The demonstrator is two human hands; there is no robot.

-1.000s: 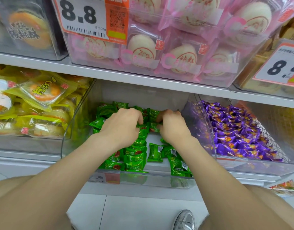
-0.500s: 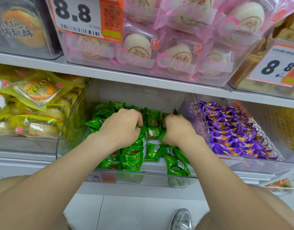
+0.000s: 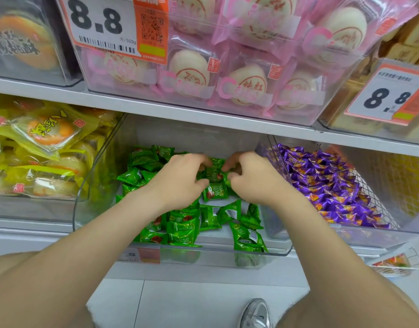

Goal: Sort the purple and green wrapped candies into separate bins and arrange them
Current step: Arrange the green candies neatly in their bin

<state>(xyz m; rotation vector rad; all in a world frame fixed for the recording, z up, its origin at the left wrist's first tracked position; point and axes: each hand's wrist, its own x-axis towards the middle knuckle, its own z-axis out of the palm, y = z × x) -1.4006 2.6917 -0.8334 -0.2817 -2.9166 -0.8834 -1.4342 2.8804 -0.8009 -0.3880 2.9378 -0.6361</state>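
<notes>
Both hands have drawn closer together over the far middle of the clear plastic bin (image 3: pixel 203 253). The left hand (image 3: pixel 180 183) and the right hand (image 3: pixel 258 183) each have their fingers curled, pinching small green wrapped candies (image 3: pixel 214 172) between them. More of these lie scattered across the bin's floor, near and left. Purple wrapped candies (image 3: pixel 322 185) fill the second clear bin (image 3: pixel 345 240) just to the right.

Green candies (image 3: pixel 183 227): bright green wrappers with red marks. Purple candies (image 3: pixel 326 185) at 3 o'clock: violet wrappers with orange-yellow patches. Price tag (image 3: pixel 102 27) at 11 o'clock: white, black digits, orange strip.
</notes>
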